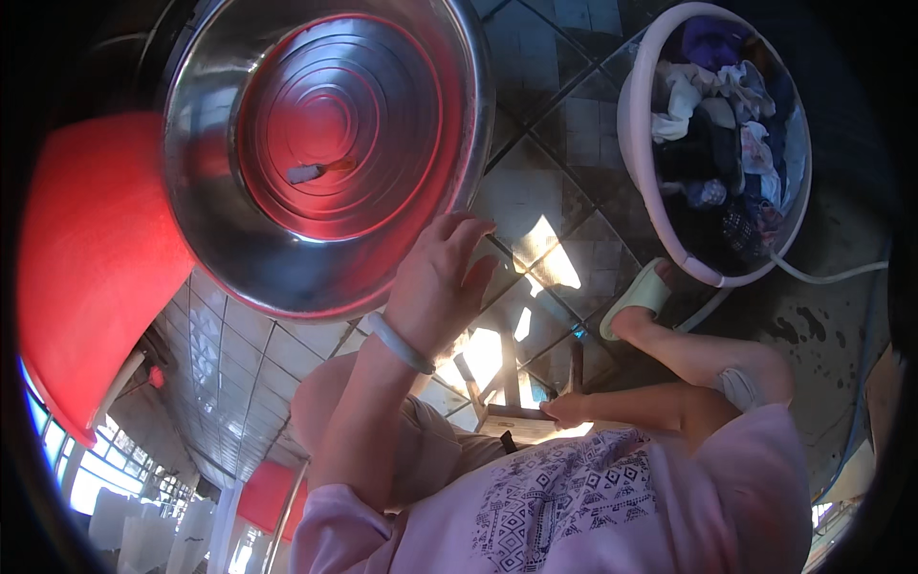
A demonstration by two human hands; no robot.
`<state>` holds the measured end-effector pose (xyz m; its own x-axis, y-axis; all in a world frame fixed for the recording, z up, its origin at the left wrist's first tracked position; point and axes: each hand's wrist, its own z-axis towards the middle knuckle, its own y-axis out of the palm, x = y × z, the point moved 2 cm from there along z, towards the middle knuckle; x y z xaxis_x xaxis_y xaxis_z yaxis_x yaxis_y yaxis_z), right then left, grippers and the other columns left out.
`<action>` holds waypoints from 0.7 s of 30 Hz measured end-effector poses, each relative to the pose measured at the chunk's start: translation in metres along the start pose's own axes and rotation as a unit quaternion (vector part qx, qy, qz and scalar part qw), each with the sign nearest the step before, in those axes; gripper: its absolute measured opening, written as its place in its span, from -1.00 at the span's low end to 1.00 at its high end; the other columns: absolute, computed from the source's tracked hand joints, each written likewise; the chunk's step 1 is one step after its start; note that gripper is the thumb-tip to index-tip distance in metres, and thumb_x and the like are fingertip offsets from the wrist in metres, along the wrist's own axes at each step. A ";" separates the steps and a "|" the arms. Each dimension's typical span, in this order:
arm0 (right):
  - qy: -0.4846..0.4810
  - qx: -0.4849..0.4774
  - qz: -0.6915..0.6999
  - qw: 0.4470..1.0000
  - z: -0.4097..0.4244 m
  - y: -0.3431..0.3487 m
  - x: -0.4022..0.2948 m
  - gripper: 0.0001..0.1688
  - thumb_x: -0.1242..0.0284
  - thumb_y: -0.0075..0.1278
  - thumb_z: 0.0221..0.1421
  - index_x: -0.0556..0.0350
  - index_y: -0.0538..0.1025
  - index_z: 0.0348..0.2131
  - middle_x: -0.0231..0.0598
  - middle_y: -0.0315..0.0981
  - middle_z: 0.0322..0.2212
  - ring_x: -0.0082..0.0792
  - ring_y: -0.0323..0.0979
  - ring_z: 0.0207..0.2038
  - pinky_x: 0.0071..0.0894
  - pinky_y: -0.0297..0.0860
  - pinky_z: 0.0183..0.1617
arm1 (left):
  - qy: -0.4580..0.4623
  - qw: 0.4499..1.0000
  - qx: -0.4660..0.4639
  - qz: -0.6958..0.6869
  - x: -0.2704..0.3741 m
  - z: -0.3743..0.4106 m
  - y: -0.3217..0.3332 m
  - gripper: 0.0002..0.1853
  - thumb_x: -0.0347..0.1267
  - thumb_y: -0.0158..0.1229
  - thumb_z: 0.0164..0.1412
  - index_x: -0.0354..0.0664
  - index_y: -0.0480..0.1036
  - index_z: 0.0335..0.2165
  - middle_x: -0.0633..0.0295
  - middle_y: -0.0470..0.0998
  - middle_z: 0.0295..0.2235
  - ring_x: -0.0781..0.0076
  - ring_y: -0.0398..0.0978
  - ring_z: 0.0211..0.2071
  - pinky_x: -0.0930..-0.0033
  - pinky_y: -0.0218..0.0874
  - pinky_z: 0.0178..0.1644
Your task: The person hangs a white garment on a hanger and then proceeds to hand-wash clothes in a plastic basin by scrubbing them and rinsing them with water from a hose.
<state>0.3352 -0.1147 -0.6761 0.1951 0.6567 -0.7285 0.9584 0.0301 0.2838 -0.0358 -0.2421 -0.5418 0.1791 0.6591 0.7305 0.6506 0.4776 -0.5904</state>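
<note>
My left hand (pixel 445 276), with a pale bangle at the wrist, hovers by the near right rim of a large metal basin (pixel 315 280). Its fingers are apart and nothing is in them; whether they touch the rim I cannot tell. Inside the basin lies a small brush (pixel 307 173) with whitish bristles. My right hand (pixel 566 409) grips the edge of a low wooden stool (pixel 513 425) beside my body. At the upper right stands a pink basin (pixel 649 172) holding clothes (pixel 717 100), several of them white, others dark or purple.
A big red plastic tub (pixel 100 265) is left of the metal basin. A pale hose (pixel 825 276) runs from the pink basin's rim to the right. My foot in a light green slipper (pixel 635 301) rests on the tiled floor (pixel 516 186). Wet marks (pixel 807 326) show at right.
</note>
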 end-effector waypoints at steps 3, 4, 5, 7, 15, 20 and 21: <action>-0.101 -0.091 -0.073 0.988 0.025 -0.027 0.011 -0.48 0.39 0.07 -0.22 0.25 0.37 -0.20 0.05 0.43 -0.39 -0.02 0.41 -0.26 -0.11 0.32 -0.21 | -0.001 0.999 -0.007 0.041 0.005 0.004 0.000 -0.55 -0.45 0.16 -0.05 -0.20 0.28 -0.12 -0.06 0.24 -0.06 -0.02 0.34 -0.13 0.20 0.26 -0.11; -0.082 -0.007 -0.096 0.992 0.022 -0.048 0.014 -0.59 0.42 0.02 -0.19 0.21 0.43 -0.25 -0.02 0.44 -0.40 -0.07 0.42 -0.29 -0.14 0.33 -0.24 | 0.004 0.998 0.000 0.059 0.002 0.002 0.004 -0.52 -0.45 0.16 -0.05 -0.19 0.26 -0.10 -0.08 0.22 -0.05 -0.04 0.33 -0.11 0.19 0.25 -0.09; -0.067 0.115 -0.092 0.987 0.021 -0.074 0.016 -0.69 0.46 -0.02 -0.14 0.18 0.40 -0.30 -0.04 0.44 -0.45 -0.08 0.43 -0.31 -0.14 0.32 -0.30 | 0.011 0.997 0.006 0.078 -0.001 0.002 0.009 -0.50 -0.44 0.17 -0.06 -0.18 0.24 -0.08 -0.10 0.21 -0.04 -0.06 0.31 -0.09 0.18 0.24 -0.07; -0.128 0.387 -0.111 0.906 -0.030 -0.157 -0.020 -0.81 0.54 -0.07 -0.13 0.16 0.32 -0.39 0.01 0.35 -0.46 -0.02 0.36 -0.36 -0.11 0.28 -0.30 | -0.003 0.997 -0.010 0.078 -0.011 0.005 0.018 -0.40 -0.42 0.19 -0.06 -0.21 0.17 -0.02 -0.14 0.17 -0.01 -0.12 0.24 -0.03 0.17 0.18 0.00; -0.048 0.833 -0.224 0.504 -0.226 -0.287 -0.041 -0.50 0.51 -0.01 -0.19 0.02 0.31 -0.13 -0.02 0.10 -0.08 0.04 0.08 0.00 -0.06 0.08 0.04 | -0.086 0.986 -0.040 0.139 -0.025 0.027 0.059 -0.17 -0.36 0.21 -0.11 -0.34 -0.03 0.09 -0.23 0.11 0.05 -0.14 0.12 0.07 0.15 0.05 0.10; 0.283 0.835 -0.083 0.464 -0.302 -0.303 0.055 -0.12 0.12 0.04 -0.16 -0.03 0.11 0.12 0.08 -0.27 0.16 0.23 -0.39 0.21 0.44 -0.46 0.13 | 0.027 0.982 -0.003 0.186 0.001 0.024 0.086 -0.23 -0.35 0.21 -0.13 -0.19 0.06 0.07 -0.19 0.08 0.07 -0.12 0.06 0.10 0.05 -0.04 0.12; 0.313 0.820 -0.059 0.476 -0.300 -0.306 0.080 -0.07 0.02 0.02 -0.16 -0.05 0.08 0.14 0.07 -0.30 0.17 0.23 -0.38 0.21 0.45 -0.49 0.13 | 0.042 0.984 -0.014 0.170 0.007 0.024 0.094 -0.26 -0.36 0.20 -0.13 -0.18 0.08 0.06 -0.19 0.09 0.07 -0.13 0.07 0.09 0.04 -0.03 0.12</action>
<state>-0.0047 0.1549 -0.6339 0.5110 0.8347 -0.2053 -0.0703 -0.1975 -0.9778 0.0084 -0.1789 -0.6004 0.4490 0.7279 0.5182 0.5618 0.2210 -0.7972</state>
